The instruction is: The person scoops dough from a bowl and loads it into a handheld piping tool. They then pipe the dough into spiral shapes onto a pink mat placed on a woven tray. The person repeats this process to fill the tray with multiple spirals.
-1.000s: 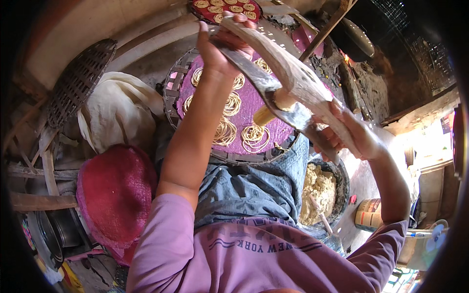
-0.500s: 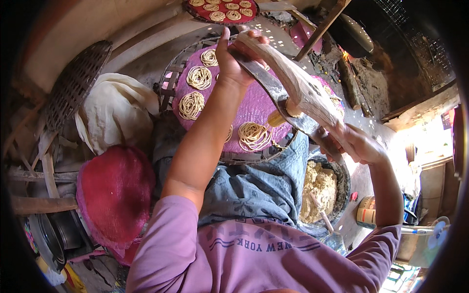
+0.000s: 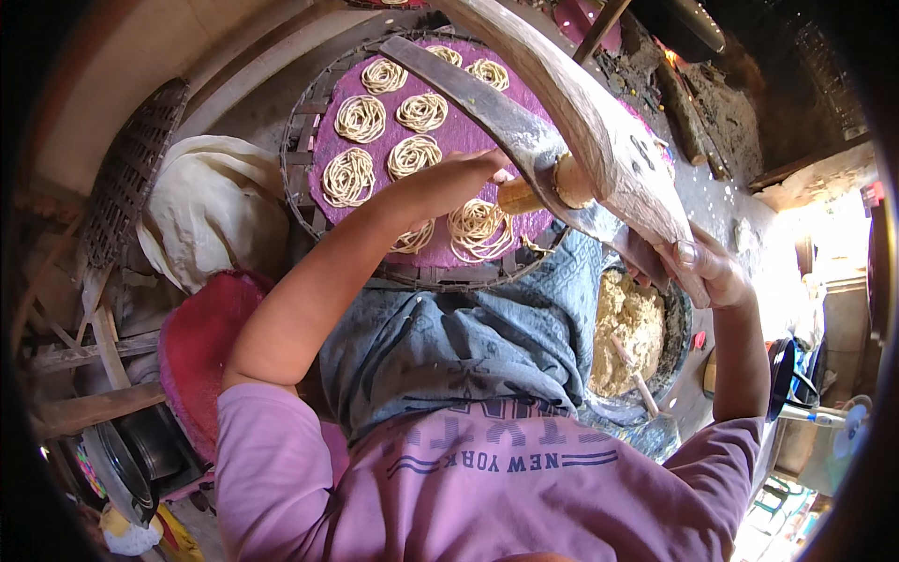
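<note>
Spiral noodle coils (image 3: 479,228) under wooden press (image 3: 599,140)

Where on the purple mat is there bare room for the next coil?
The purple mat is bare in its middle, between the upper coils and the lower coil, partly under the press. The left side is packed with coils. The left hand hovers at the gap; the right hand grips the press handles.

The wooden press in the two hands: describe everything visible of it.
The wooden press is a long, pale, worn lever lying over a grey metal bar, with a brass-coloured cylinder between them. It slants above the round purple mat of noodle coils. The right hand grips its near end; the left hand touches the cylinder.
</note>
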`<state>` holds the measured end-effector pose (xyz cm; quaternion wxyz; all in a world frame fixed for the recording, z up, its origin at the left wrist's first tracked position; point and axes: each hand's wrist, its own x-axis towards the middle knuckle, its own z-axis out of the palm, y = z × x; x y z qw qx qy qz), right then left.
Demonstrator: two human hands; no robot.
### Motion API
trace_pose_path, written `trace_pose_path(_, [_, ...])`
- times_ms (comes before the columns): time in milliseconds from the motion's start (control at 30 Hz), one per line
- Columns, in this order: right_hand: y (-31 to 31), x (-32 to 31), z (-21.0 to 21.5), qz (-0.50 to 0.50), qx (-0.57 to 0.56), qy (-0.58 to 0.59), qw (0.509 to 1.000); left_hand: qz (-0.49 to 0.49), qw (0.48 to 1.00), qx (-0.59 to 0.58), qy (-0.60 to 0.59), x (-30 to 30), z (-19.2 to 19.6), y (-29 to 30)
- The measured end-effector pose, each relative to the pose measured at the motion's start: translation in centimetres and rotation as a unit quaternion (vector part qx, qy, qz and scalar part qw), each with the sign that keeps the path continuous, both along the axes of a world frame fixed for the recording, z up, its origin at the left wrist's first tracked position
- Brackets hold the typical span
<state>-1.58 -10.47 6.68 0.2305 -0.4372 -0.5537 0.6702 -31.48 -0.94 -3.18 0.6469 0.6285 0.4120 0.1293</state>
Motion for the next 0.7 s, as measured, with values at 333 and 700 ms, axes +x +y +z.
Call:
trace_pose_path(333, [0.3,-1.0,-0.5,-0.041,0.025,-0.087,0.995,0.036,0.996,0.052,0.07,0.0,-0.1,0.4])
trace_pose_path(700, [0.4,1.1,-1.7,-0.056,0.029,-0.088,0.994,0.013,0.755,0.612,0.235,-3.8,-0.2,-3.7])
